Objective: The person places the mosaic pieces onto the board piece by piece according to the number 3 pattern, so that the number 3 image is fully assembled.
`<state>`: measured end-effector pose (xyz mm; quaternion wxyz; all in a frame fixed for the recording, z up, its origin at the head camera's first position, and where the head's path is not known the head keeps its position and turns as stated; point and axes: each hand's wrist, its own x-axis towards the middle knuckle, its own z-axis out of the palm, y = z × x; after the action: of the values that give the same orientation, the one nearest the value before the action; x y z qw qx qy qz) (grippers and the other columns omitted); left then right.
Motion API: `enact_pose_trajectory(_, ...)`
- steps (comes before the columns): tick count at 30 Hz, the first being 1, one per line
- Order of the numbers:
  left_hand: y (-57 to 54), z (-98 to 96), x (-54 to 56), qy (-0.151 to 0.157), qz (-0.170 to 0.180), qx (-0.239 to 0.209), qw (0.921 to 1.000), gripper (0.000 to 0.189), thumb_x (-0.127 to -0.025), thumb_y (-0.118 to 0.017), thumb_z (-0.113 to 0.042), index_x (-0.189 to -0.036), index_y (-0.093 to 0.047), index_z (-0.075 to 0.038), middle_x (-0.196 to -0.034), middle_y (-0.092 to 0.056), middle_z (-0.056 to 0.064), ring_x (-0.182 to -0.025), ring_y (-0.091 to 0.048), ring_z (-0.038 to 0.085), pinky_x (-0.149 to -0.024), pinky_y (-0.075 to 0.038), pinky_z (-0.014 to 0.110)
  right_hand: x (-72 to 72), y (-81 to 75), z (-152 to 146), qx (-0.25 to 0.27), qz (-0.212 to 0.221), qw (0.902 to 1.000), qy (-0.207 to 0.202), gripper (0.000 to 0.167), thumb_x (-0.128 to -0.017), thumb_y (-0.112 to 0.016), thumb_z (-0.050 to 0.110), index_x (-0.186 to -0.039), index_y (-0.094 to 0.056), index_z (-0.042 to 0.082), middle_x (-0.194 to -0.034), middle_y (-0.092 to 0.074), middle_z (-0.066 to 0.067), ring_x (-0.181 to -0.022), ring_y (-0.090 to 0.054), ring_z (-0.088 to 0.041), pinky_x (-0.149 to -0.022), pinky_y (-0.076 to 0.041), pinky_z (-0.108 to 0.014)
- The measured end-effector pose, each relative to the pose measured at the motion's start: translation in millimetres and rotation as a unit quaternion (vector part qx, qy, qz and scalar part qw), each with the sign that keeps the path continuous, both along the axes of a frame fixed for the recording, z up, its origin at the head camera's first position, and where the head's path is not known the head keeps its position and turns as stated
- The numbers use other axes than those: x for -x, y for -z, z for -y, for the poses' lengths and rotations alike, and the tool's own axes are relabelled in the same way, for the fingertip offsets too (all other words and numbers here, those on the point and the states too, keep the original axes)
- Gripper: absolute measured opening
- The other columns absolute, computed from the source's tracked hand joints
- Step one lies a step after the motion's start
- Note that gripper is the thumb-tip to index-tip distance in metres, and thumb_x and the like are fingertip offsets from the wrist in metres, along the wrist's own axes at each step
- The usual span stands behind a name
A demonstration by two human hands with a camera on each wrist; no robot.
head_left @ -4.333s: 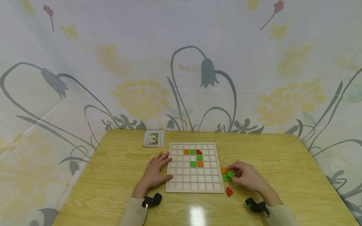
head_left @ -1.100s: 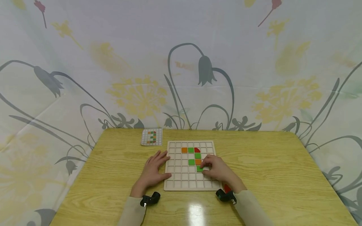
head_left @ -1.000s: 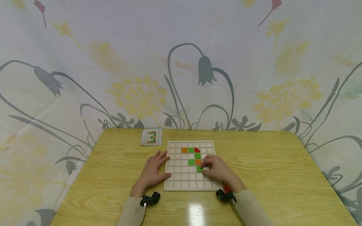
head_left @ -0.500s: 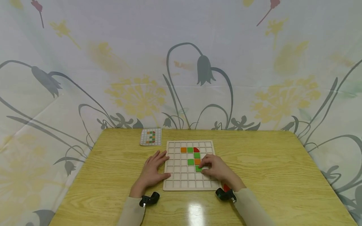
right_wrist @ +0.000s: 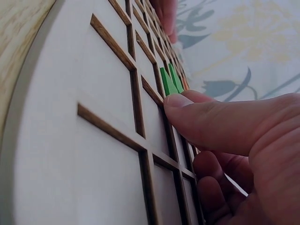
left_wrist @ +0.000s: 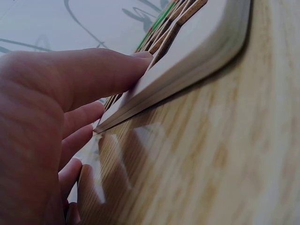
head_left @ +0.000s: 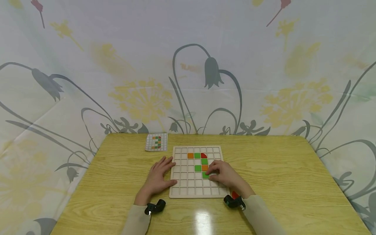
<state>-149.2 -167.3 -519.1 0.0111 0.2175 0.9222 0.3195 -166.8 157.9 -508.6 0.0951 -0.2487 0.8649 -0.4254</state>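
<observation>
A pale wooden grid board [head_left: 183, 192] lies on the table. My left hand [head_left: 156, 178] rests at its left side, fingers spread; in the left wrist view the thumb [left_wrist: 112, 70] lies over the board's edge. My right hand [head_left: 225, 173] pinches a green square tile [head_left: 205, 175] between thumb and finger, at the grid cell just below an orange tile [head_left: 205, 168]. The right wrist view shows the held green tile [right_wrist: 167, 83] tilted at the thumb tip. Green, orange and red tiles above it form a curved line, starting from an orange tile [head_left: 190, 155] at the left.
A paper card [head_left: 156, 148] with a printed coloured grid pattern lies behind the board, to the left. A red quarter-round tile [head_left: 235, 195] shows partly beside the board's right edge, behind the right wrist camera [head_left: 233, 201]. A patterned cloth [head_left: 188, 81] hangs behind the table.
My right hand has carried the green tile left from beside the board onto the grid, then shifted it slightly. The loose orange and green tiles there are now hidden. My left hand stays put.
</observation>
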Motion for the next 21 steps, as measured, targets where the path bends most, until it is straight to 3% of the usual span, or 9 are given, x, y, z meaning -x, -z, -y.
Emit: enact_pose_trajectory(21, 4.6, 1.0, 1.2, -0.001, -0.008, -0.004, 1.0, 0.07, -0.084, -0.076, -0.037, -0.144, -0.054, -0.01, -0.159, -0.035, 0.006, -0.15, -0.019, 0.033, -0.114, -0.013, 0.064, -0.4, -3.2, -3.4, 0.001, 0.001, 1.0, -0.006, 0.014, -0.089, -0.073, 0.005, -0.097, -0.077, 0.016, -0.1, -0.063, 0.007, -0.098, -0.057, -0.017, -0.088, -0.048, -0.036)
